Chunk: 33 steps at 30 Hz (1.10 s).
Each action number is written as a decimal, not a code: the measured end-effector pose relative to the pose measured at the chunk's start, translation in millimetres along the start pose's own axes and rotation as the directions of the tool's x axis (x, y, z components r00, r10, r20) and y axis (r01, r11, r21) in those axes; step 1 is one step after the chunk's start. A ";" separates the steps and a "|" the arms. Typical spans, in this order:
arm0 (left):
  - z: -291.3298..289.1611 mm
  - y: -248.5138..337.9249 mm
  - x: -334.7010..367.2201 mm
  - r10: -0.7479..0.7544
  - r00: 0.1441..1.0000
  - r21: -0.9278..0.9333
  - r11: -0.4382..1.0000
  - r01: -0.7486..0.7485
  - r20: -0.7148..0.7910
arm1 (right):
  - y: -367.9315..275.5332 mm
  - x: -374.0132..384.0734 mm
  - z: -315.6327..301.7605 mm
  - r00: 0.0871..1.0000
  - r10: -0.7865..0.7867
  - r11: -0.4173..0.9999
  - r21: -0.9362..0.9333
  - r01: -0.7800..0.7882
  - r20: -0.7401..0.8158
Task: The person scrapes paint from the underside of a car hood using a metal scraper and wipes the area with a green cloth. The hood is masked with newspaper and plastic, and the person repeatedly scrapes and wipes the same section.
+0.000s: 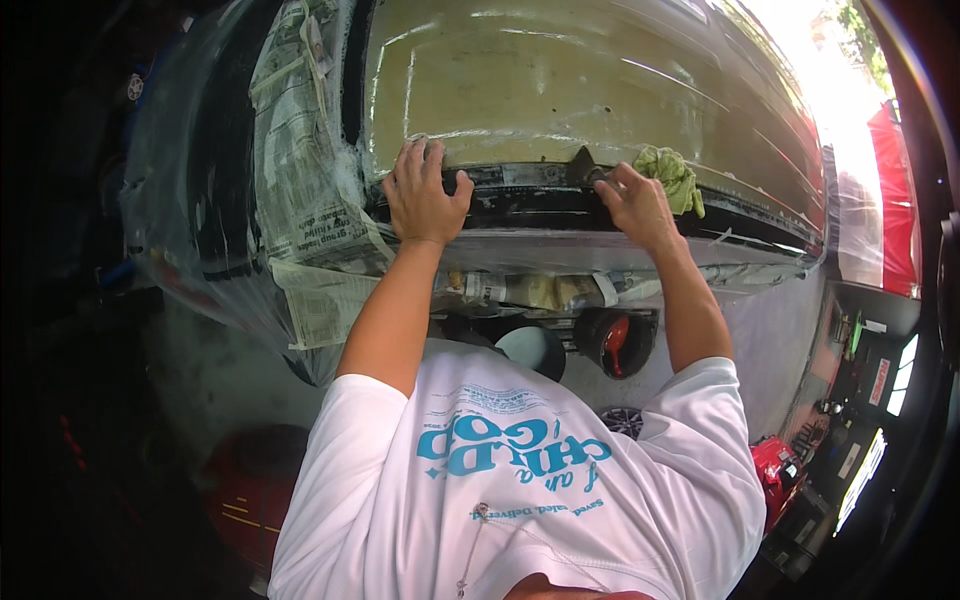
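- Dark flat piece (581,165) — just past your right hand's (641,207) fingertips, to their left, at the black trim (530,212) along the olive panel's (500,85) near edge.
- Your right thumb and fingers are closed on its right end.
- Your left hand (422,200) lies at the panel's near-left corner — fingers slightly apart, gripping nothing visible.
- A crumpled green cloth (668,176) sits just beyond your right hand.

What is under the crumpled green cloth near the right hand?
The green cloth lies where the gold panel meets the black edge strip; both show around it. Whatever is directly beneath it is covered and cannot be seen.
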<state>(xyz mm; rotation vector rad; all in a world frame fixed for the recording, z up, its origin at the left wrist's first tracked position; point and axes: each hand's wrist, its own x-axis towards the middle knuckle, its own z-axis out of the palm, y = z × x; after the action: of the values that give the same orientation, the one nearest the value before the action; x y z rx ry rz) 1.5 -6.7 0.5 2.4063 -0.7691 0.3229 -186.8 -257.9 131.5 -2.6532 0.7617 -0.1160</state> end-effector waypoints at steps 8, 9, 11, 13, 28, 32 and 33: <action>-5.1 2.9 -5.4 -0.023 0.999 0.006 1.000 0.022 0.030 | 19.9 -13.6 -9.7 0.997 0.081 0.997 0.013 -0.081 0.007; -6.2 1.2 -6.8 -0.034 0.999 0.003 0.999 0.034 0.039 | 14.7 -14.0 -13.0 0.997 0.083 0.996 0.011 -0.083 0.008; -5.8 -1.9 -10.9 -0.034 0.999 0.011 0.999 0.034 0.039 | 3.0 -15.9 -28.6 0.993 0.115 0.993 -0.018 -0.115 0.013; -3.3 0.4 -9.1 -0.025 0.999 -0.004 1.000 0.025 0.026 | 6.0 -16.7 -13.8 0.997 0.076 0.996 -0.049 -0.076 0.014; -9.3 4.8 -5.5 -0.030 0.997 -0.025 0.999 0.031 0.068 | -33.0 -13.3 -10.6 0.986 0.111 0.988 -0.119 -0.096 0.126; -7.9 3.7 -4.0 -0.034 0.998 -0.028 0.999 0.035 0.057 | -30.7 -16.2 -19.0 0.993 0.080 0.996 -0.051 -0.075 0.088; -7.2 2.3 -4.9 -0.029 0.998 -0.034 0.999 0.031 0.050 | -33.6 -19.2 -21.9 0.995 0.070 0.997 -0.015 -0.069 0.073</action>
<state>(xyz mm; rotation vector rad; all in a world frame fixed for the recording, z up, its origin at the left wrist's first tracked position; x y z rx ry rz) -4.2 -1.8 5.4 2.3986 -0.7539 0.2370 -190.5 -228.7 164.9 -2.6232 0.8321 0.0056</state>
